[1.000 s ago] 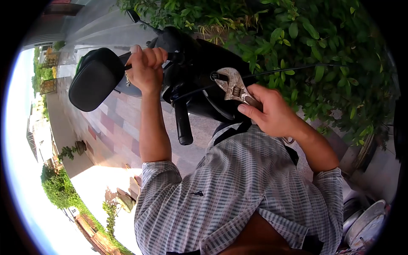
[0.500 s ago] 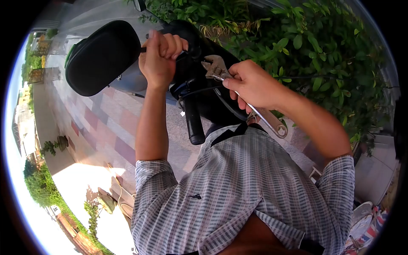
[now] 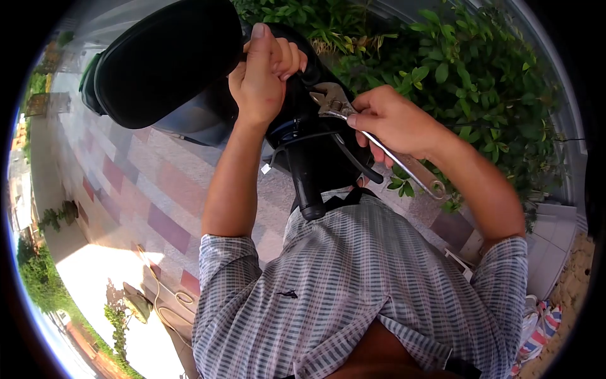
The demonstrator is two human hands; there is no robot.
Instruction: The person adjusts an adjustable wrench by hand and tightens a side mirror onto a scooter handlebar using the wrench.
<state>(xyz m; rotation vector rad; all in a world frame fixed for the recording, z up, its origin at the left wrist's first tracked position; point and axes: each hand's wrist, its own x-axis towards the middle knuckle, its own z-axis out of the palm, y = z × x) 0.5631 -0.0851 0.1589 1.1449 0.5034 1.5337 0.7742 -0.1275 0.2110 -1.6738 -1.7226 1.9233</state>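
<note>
My left hand (image 3: 262, 79) is closed just beside a large black rear-view mirror (image 3: 170, 57), its fingers wrapped round what looks like the mirror's stem, mostly hidden. In my right hand (image 3: 394, 123) are two wrenches held together. One is an adjustable wrench (image 3: 329, 98) with worn, brownish jaws pointing toward the handlebar. Along it lies a thin silver wrench (image 3: 407, 165) with a ring at its lower end, under my thumb. Below my left hand, a black handlebar grip (image 3: 306, 189) points toward my body. A black lever (image 3: 356, 161) runs next to the grip.
Leafy green bushes (image 3: 461, 82) crowd the right side of the scooter. Paving in pink and grey (image 3: 151, 196) lies to the left, with a loose hose or cord (image 3: 158, 284) on it. A striped bag (image 3: 541, 331) sits at the lower right.
The mirror and my left hand have shifted up and right, and the mirror looks larger and turned. My right hand has moved slightly right with both wrenches. The whole view has shifted a little.
</note>
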